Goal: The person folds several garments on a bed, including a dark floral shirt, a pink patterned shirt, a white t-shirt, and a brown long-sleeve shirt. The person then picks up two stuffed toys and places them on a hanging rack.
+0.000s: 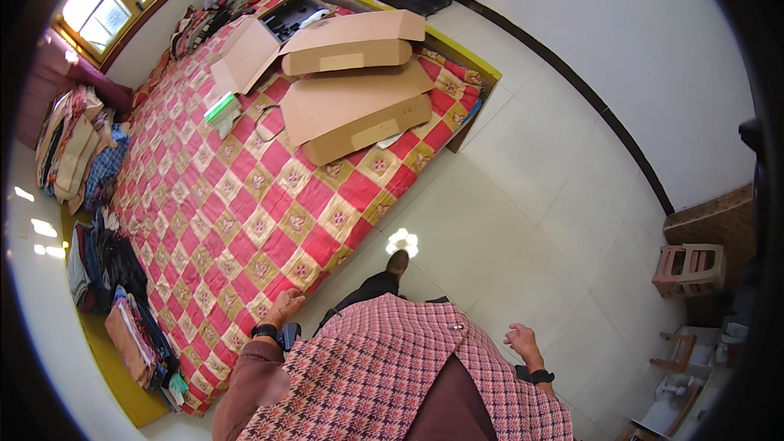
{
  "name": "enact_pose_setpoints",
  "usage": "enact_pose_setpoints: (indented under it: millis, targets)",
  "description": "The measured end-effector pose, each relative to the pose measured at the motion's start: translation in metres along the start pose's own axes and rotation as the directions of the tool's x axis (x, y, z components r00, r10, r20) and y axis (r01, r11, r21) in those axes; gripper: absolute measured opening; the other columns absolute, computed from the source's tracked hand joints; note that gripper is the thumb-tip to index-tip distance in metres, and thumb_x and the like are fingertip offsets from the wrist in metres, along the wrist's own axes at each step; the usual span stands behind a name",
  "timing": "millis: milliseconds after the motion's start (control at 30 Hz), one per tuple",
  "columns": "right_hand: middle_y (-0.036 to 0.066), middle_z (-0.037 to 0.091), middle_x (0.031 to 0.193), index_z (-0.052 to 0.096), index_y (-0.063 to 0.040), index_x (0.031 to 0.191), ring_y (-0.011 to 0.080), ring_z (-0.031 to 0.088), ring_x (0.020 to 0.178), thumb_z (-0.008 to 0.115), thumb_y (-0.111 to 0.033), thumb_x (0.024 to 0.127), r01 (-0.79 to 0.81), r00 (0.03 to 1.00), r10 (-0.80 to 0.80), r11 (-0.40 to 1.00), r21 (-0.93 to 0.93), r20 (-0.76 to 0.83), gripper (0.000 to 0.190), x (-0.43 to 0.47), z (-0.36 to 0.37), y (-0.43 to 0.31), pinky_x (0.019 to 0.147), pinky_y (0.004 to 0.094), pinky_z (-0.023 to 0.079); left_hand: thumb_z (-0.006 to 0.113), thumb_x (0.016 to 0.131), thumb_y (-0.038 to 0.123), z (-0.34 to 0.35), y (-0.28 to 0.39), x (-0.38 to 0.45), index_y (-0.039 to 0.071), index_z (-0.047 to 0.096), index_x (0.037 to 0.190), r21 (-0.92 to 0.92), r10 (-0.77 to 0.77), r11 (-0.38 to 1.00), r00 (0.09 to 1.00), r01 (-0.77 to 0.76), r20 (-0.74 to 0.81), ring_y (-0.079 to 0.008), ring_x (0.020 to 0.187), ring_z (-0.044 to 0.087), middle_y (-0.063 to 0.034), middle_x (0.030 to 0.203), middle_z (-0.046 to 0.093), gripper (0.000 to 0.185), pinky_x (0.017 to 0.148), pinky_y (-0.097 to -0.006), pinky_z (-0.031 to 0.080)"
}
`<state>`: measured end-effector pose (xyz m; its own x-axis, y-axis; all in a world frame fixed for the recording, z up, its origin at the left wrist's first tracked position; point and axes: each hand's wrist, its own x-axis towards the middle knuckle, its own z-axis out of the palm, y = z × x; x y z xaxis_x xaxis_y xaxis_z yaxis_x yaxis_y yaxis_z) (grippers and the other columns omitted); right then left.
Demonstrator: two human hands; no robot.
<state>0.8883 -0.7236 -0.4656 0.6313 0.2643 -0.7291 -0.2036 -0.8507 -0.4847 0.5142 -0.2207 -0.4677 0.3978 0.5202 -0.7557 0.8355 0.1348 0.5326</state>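
My left hand (288, 306) hangs over the near edge of a bed with a red and cream checked cover (257, 226), its fingers loosely curled and nothing seen in them. Out to the right of my body, above the tiled floor, my right hand (521, 339) has bent fingers, somewhat apart, and holds nothing. Both wrists wear black bands. At the bed's far end lie opened cardboard boxes (358, 98), beside a box with black inserts (294, 15). A small green and white packet (221, 110) and a dark thin cord (267, 124) rest left of the cardboard.
Folded clothes (131, 343) and more piles line the bed's left side. Clothes (217, 9) are heaped below the window. Pale tiled floor (539, 184) runs along the bed's right side. Stacked plastic stools (689, 269) stand at the right wall, with a wooden frame (674, 352) nearer.
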Motion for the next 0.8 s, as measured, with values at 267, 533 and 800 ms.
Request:
enact_pose_setpoints:
  millis: [267,533,800]
  targets:
    - [0.013,0.067,0.074,0.056,0.002,0.110,0.0201,0.066,0.072,0.057,-0.021,0.075,0.062,0.990,-0.098,0.952,-0.301,-0.105,0.041,0.034,-0.057,0.041,0.065,0.0310,0.051,0.058,0.083,0.019,0.051,0.096,0.135,-0.001,0.055,0.102,-0.166,0.007,0.986,0.989,0.017,0.146,-0.0140,0.060,0.055,-0.0045,0.068,0.057,0.028,0.053,-0.0258,0.043]
    - [0.014,0.066,0.073,0.058,0.003,0.107,0.0204,0.066,0.069,0.058,-0.019,0.075,-0.204,0.969,0.186,0.974,-0.102,-0.164,0.039,0.126,-0.109,0.015,0.063,0.0307,0.052,0.056,0.080,0.020,0.113,0.311,0.248,0.000,0.057,0.097,0.221,0.388,0.875,0.897,-0.431,0.213,-0.0208,0.062,0.058,-0.0090,0.073,0.060,0.026,0.053,-0.0326,0.045]
    - [0.016,0.066,0.073,0.059,0.004,0.104,0.0208,0.066,0.067,0.059,-0.017,0.074,-0.190,0.972,0.188,0.982,-0.003,-0.141,0.037,0.232,-0.201,-0.033,0.061,0.0306,0.052,0.057,0.078,0.022,0.188,0.516,0.313,-0.002,0.054,0.111,0.351,0.589,0.707,0.786,-0.614,0.188,-0.0253,0.080,0.062,-0.0144,0.085,0.063,0.041,0.069,-0.0337,0.048]
